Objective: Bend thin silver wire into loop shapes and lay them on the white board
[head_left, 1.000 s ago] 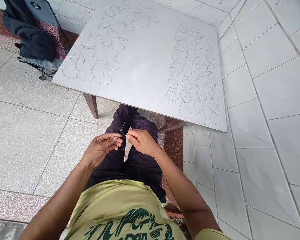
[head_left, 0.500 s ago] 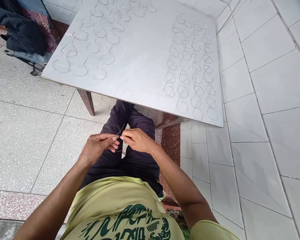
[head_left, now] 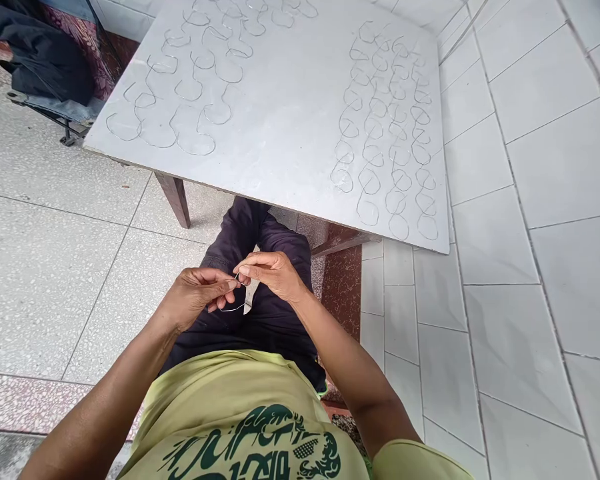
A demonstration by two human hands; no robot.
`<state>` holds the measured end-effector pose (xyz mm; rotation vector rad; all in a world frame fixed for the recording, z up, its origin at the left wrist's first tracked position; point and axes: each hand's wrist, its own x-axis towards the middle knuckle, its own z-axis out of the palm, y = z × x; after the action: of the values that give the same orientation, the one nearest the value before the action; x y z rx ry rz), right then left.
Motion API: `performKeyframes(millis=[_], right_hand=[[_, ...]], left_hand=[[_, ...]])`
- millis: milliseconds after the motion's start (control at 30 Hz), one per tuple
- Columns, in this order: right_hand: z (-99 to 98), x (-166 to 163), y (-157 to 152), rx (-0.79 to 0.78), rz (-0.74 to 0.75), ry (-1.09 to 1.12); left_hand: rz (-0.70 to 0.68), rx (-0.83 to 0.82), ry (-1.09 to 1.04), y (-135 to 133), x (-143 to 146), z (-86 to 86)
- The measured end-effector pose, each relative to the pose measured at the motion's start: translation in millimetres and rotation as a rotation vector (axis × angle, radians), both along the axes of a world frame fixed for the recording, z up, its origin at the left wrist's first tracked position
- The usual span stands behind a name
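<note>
Above my lap, a thin curved wire [head_left: 233, 309] is pinched between both hands. My left hand [head_left: 200, 293] is closed, thumb and forefinger gripping the wire near its upper part. My right hand [head_left: 269, 272] pinches it close by, the fingertips almost meeting those of the left. A loop of the wire hangs below the left fingers, and part of it is hidden behind them. Beyond my hands, wires bent into S shapes [head_left: 195, 152] lie on the left of the white tabletop [head_left: 285, 140]. On the right lie rows of wires shaped into rounder double loops [head_left: 367, 212].
The table's front edge crosses above my knees, with a wooden leg [head_left: 175, 200] below it. White wall tiles [head_left: 495, 247] stand close on the right. At the back left, dark cloth [head_left: 55, 67] lies on a folding chair [head_left: 55, 107]. Speckled tiles [head_left: 45, 260] cover the floor.
My right fingers have shifted slightly up and left along the wire. The straight wire end that stuck up between the hands now shows as a short bend at the fingertips.
</note>
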<state>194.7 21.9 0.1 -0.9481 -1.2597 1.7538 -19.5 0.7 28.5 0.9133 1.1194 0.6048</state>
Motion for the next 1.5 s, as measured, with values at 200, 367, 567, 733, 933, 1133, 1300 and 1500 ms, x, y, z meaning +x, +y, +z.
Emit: performKeyframes(millis=[200, 367, 567, 733, 933, 1133, 1300, 1500], right_hand=[[-5.5, -8.0, -2.6, -0.095, -0.102, 0.019], [-3.0, -15.7, -5.5, -0.060, -0.208, -0.084], [-4.4, -13.0, -3.7, -0.052, -0.099, -0.044], [-4.2, -9.3, -1.3, -0.059, -0.104, -0.063], [-4.9, -7.9, 7.1, -0.088, -0.157, -0.116], [-3.0, -4.2, -2.9, -0.134, -0.130, -0.170], [-4.9, -12.2, -22.6, -0.106, -0.028, -0.208], [-10.0, -17.4, -20.6, -0.060, -0.144, -0.270]], left_hand=[[0.024, 0.357, 0.385, -11.8, 3.4, 8.3], [0.057, 0.238, 0.300, -8.8, 3.7, 9.9], [0.048, 0.130, 0.184, -6.3, 0.8, 6.3], [0.046, 0.109, 0.172, -8.5, -0.1, 1.8], [0.114, 0.097, 0.236, -11.5, 6.7, 2.3], [0.302, 0.155, 0.175, -7.5, 9.2, -7.5], [0.327, 0.186, 0.127, -2.8, 7.4, -17.4], [0.266, 0.145, 0.070, -2.4, 4.8, -20.2]])
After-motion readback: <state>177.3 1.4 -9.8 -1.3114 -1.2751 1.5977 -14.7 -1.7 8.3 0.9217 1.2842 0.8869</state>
